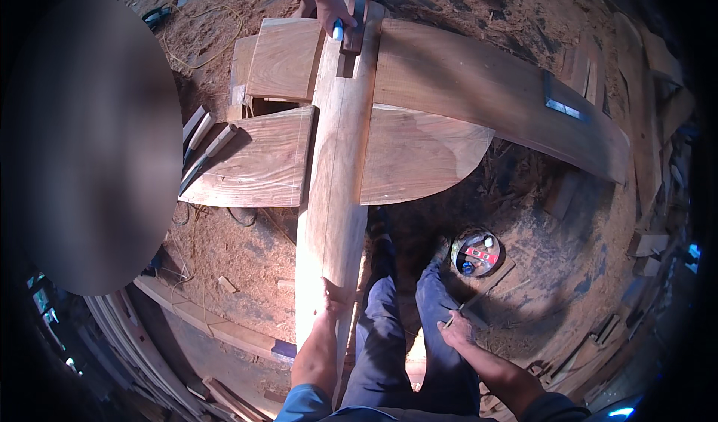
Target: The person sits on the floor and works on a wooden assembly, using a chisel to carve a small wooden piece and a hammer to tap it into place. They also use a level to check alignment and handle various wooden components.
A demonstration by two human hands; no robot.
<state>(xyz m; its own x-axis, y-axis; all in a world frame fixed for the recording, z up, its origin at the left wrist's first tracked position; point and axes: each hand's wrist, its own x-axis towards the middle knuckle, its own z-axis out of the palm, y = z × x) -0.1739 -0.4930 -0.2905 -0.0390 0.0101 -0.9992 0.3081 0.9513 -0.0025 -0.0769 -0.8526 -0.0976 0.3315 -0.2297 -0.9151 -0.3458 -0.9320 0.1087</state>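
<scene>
My left hand [333,296] rests on the near end of a long wooden plank [333,168] that runs away from me across other boards. My right hand [456,331] hangs beside my right thigh with its fingers closed around a thin stick-like tool, perhaps a pencil [471,302]. At the plank's far end another person's hand [331,12] grips a blue-handled tool [338,30] next to a dark clamp-like piece [356,18]. A wide curved board [493,85] lies under the plank and reaches to the right.
Flat wooden panels [258,160] lie left of the plank, with chisels [203,142] beside them. A round container [477,254] with small items sits on the sawdust floor by my feet. Stacked boards [187,317] lie lower left and scrap wood on the right.
</scene>
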